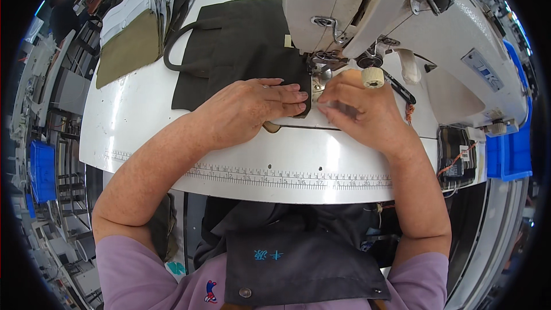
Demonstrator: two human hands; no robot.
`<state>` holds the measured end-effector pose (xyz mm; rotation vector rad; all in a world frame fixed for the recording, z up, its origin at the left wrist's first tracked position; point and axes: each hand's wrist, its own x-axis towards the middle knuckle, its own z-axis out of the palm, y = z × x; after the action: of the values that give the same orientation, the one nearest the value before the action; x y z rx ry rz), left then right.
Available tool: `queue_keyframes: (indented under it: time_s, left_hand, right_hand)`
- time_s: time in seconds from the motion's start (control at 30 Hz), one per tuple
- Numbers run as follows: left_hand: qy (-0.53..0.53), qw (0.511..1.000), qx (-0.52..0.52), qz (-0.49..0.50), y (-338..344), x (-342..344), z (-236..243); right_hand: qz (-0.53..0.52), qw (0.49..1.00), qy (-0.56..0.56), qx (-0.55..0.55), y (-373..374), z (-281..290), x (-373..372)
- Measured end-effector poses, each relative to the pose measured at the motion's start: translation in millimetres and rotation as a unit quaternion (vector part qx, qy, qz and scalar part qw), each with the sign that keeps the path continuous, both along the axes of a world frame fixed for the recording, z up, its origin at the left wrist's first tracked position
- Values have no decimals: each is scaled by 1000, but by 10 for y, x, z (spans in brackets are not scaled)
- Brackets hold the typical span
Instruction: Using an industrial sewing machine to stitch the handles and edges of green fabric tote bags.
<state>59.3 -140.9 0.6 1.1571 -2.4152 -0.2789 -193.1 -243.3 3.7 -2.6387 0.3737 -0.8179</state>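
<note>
Machinery and racks crowd the edges of this workshop, with a blue bin [511, 149] off to the right of the white table [126, 132], which has a ruler scale [287, 180] printed along its near edge. From where I stand, the dark cloth panel [252, 34] lies flat on the table, left of the sewing machine [476, 40], its right edge beside the presser foot [322, 76]. I'd judge it light and limp, a matte weave that grips the fingers fairly well but wrinkles if shoved; nothing fragile about it. A flat palm near the edge should steer it best, while the looped strap [169, 51] on its left looks thicker and springier, handy for lifting but poor for guiding.

Both forearms reach in from the near side, elbows bent outward. The left hand [252, 109] is spread palm down over the panel's near right corner, fingers extended and close together, pressing rather than grasping. The right hand [359, 106] curls beside the presser foot, thumb and fingers drawn toward each other; I can't tell whether anything is pinched there.
</note>
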Motion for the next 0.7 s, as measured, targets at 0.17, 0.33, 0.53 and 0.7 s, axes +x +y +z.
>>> queue_keyframes:
  time_s: [0.17, 0.33, 0.53, 0.7]
  left_hand:
    - [-28, 999, -40, -12, -18, 10, -6]
    - [-19, 999, -38, -14, -15, 45, -27]
    - [-6, 999, -28, -31, -88, 90, -12]
    - [3, 999, -30, -16, -237, 143, -40]
  right_hand:
    - [13, 999, 21, -29, 23, -16, 48]
    - [9, 999, 35, -21, 39, -12, 36]
    - [-14, 999, 29, 33, 27, -49, 38]
    - [-57, 997, 55, 14, -15, -78, 53]
